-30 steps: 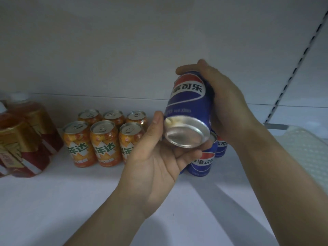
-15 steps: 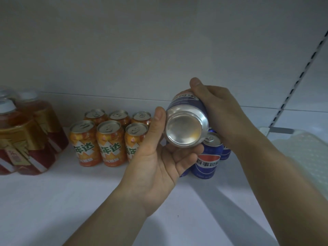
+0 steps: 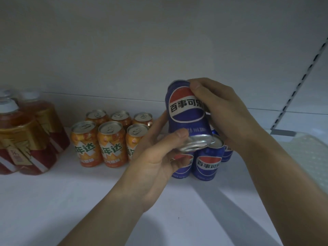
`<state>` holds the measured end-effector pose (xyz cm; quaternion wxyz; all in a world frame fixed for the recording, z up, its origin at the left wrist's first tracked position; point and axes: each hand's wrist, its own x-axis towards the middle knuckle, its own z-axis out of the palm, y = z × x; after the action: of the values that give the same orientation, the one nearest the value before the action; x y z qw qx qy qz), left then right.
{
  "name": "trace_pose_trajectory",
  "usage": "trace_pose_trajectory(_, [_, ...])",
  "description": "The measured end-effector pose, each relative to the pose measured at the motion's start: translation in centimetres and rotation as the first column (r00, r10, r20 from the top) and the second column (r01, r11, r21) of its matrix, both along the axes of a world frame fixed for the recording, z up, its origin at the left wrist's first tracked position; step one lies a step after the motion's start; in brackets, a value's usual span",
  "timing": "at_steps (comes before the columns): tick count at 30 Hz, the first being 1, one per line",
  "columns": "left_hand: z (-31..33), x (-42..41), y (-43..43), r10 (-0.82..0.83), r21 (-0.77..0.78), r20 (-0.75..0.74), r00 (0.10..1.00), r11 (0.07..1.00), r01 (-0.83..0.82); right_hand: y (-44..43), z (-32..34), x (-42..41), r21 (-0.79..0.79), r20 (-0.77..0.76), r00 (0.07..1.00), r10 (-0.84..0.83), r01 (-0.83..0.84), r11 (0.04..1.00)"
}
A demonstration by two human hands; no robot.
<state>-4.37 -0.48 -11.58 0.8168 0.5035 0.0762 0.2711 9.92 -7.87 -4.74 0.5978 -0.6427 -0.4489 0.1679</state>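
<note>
A blue cola can (image 3: 186, 116) with a red, white and blue logo is held in the air, nearly upright, its silver bottom tipped toward me. My right hand (image 3: 223, 114) grips its upper right side with the thumb across the logo. My left hand (image 3: 158, 157) cups the can's lower edge from below, thumb pressed on the bottom rim. Directly beneath stand more blue cola cans (image 3: 208, 161) on the white shelf (image 3: 88, 201), partly hidden by my hands.
Several orange soda cans (image 3: 110, 142) stand in two rows at the left of the blue ones. Bottles of red-brown drink (image 3: 24, 139) with gold labels fill the far left. A slotted shelf upright (image 3: 300, 75) and a white textured mat (image 3: 305, 157) lie at the right.
The can has turned from bottom-facing-me to nearly upright, logo toward me. Both hands stayed on it and lowered it closer to the cans standing on the shelf.
</note>
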Motion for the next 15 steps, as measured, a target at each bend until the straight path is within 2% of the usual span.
trace_pose_trajectory(3, [-0.1, -0.5, -0.2, 0.051, 0.037, 0.093, 0.994, 0.998, -0.055, -0.4, 0.4, 0.3, 0.043, -0.018, 0.992, 0.123, -0.122, 0.992])
trace_pose_trajectory(9, [0.1, -0.7, 0.7, 0.091, 0.183, 0.170, 0.981, 0.975, -0.122, -1.6, 1.1, 0.2, -0.025, 0.145, 0.962, 0.232, -0.231, 0.973])
trace_pose_trajectory(12, [0.0, -0.7, 1.1, 0.091, 0.206, 0.195, 0.977, 0.970, -0.131, -2.0, 1.0, -0.1, -0.035, 0.260, 0.942, 0.215, -0.213, 0.976])
trace_pose_trajectory(15, [0.0, -0.5, 0.9, 0.142, 0.220, 0.182, 0.973, 0.959, -0.181, -2.2, 0.6, 0.0, 0.039, 0.312, 0.932, 0.185, -0.207, 0.978])
